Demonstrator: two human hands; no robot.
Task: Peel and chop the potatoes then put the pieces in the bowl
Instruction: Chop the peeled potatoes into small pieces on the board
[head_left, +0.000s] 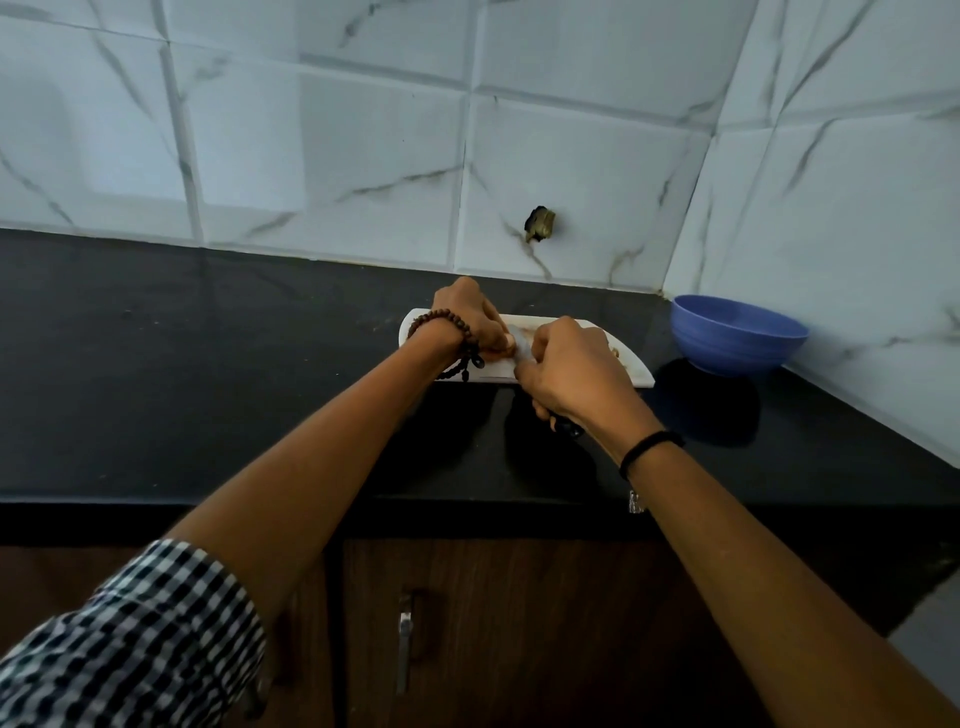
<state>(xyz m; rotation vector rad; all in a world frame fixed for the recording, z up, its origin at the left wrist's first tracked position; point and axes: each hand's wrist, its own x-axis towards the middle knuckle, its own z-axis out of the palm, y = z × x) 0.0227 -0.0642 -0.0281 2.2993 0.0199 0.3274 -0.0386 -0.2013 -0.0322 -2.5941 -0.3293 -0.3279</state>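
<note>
Black countertop (208, 374) spread wide, and on it the white cutting board (641, 376) sits right under both sets of fingers. The blue bowl (737, 332) stands off to the right of the right-hand fingers, well apart from them. The left hand (470, 325), beaded bracelet (441, 318) at the wrist, has its fingers curled down tight over the potato (511, 343). Only a pale sliver of it peeks out past the fingertips, the rest is hidden. The right hand (571, 371) is wrapped in a fist round the knife (522, 358), dark handle poking out below the palm, blade tucked between the two hands and touching that pale sliver. Brown peel scraps (616, 353) lie just right of the right knuckles.
</note>
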